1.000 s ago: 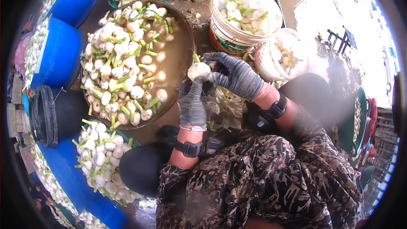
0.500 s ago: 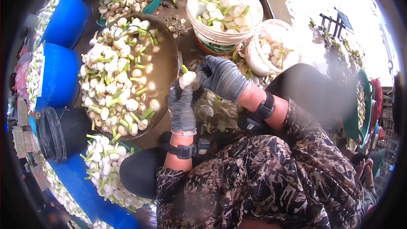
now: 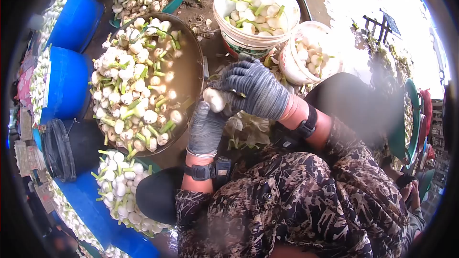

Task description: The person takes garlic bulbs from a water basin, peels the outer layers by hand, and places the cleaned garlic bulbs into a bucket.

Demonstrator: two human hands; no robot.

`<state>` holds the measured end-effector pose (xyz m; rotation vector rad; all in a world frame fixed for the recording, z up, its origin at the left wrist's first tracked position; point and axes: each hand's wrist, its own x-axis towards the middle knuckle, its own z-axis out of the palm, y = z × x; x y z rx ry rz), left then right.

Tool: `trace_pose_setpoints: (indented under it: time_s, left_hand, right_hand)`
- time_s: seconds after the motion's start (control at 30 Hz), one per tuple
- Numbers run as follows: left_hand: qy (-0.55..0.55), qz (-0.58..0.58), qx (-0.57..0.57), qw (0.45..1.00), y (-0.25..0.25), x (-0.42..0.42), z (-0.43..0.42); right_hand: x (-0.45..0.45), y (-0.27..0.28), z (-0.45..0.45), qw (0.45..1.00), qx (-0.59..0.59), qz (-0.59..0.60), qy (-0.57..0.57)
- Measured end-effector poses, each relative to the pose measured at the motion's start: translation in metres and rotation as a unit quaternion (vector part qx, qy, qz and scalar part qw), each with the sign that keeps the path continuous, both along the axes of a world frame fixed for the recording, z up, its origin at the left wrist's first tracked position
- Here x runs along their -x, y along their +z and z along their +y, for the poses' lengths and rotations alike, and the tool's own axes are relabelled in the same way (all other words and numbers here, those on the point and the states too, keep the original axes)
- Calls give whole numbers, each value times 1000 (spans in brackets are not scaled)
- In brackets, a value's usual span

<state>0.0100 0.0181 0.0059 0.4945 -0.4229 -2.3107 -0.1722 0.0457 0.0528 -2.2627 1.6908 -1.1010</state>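
A white garlic bulb (image 3: 213, 100) is held in my left hand (image 3: 205, 126), which wears a grey striped glove and has its thumb along the near side. My right hand (image 3: 258, 88), gloved the same way, is bent over the bulb from the right. Its fingers are curled and touch the bulb, though their tips are partly hidden. Left of both hands stands a wide round basin (image 3: 193, 83) of brown water, heaped with unpeeled garlic bulbs (image 3: 125, 74) on short green stems. Papery peelings (image 3: 248, 129) lie below my hands.
A white bucket (image 3: 222, 16) with peeled garlic stands ahead, beside a smaller white pail (image 3: 291, 69) of bulbs. Blue tubs (image 3: 67, 79) and a black bucket (image 3: 76, 148) line the left. Heaped garlic (image 3: 122, 191) lies near my knee. A green basin (image 3: 401, 136) is at right.
The bulb has turned, so its green stem no longer shows. My right hand has shifted slightly right and its fingers have opened out from a tight curl to reach over the bulb.
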Motion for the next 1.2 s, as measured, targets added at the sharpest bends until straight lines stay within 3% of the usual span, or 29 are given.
trace_pose_setpoints:
  time_s: [0.1,0.17,0.23,0.3,0.33,0.4,0.43,0.5,0.57,0.63,0.7,0.73,0.77,0.83,0.87,0.9,0.93,0.97,1.0,1.1,1.13,1.17,1.2]
  left_hand:
    - [-1,-98,80,992,6,2,-2]
    - [-62,-172,128,975,6,-3,-3]
    - [-81,-176,119,974,13,-9,-4]
    - [-100,-296,289,905,18,-9,-9]
    - [-102,-296,289,905,15,-13,-10]
    - [-133,-329,413,839,6,-18,-13]
    - [-136,-328,414,838,11,-15,-13]
    - [-119,-240,330,905,22,-8,-11]
    - [-121,-308,325,886,20,-9,-10]
    - [-127,-370,317,864,18,-8,-7]
    - [-52,-464,566,680,16,-8,-4]
    - [-20,-473,607,638,14,-8,-3]
    - [-24,-471,607,639,15,-8,-2]
    - [-45,-461,544,700,20,-8,0]
    - [2,-387,537,749,5,-11,-3]
    - [1,-386,539,749,-1,-10,-3]
    - [10,-290,360,887,-6,-10,-3]
    - [19,-177,160,971,-9,-11,-3]
    - [19,-176,162,971,-13,-11,-4]
    - [-21,-5,6,1000,-21,-7,-9]
    - [13,-75,-58,995,-9,-6,-5]
    - [-1,-53,-66,996,-14,-7,-11]
    - [54,-84,-64,993,-16,-13,-18]
  right_hand:
    - [-7,-3,2,999,-43,17,20]
    - [-9,-6,3,998,-50,26,4]
    - [-16,-8,3,999,-44,20,-13]
    - [-22,-16,5,983,-134,-103,-77]
    - [-21,-25,2,977,-147,-141,-68]
    - [-19,-38,5,969,-169,-169,-69]
    - [-19,-35,4,960,-192,-195,-67]
    - [-20,-25,7,972,-144,-164,-82]
    - [-21,-17,7,996,-60,-37,-54]
    - [-20,-24,7,992,-93,-51,-66]
    - [-22,-30,7,952,-226,-174,-110]
    - [-17,-39,2,942,-276,-163,-101]
    - [-12,-46,-2,941,-278,-164,-105]
    - [-2,-57,-8,897,-376,-228,-43]
    - [0,-66,-10,872,-404,-277,-16]
    - [1,-73,-9,872,-402,-278,-17]
    - [-2,-70,-8,876,-398,-272,5]
    - [-4,-67,-7,880,-393,-265,27]
    - [-9,-62,-2,863,-416,-286,32]
    - [-31,-65,8,920,-359,-157,-27]
    - [-31,-59,8,912,-401,-91,-2]
    - [-29,-48,9,897,-441,-26,20]
    - [-25,-34,15,862,-501,26,71]
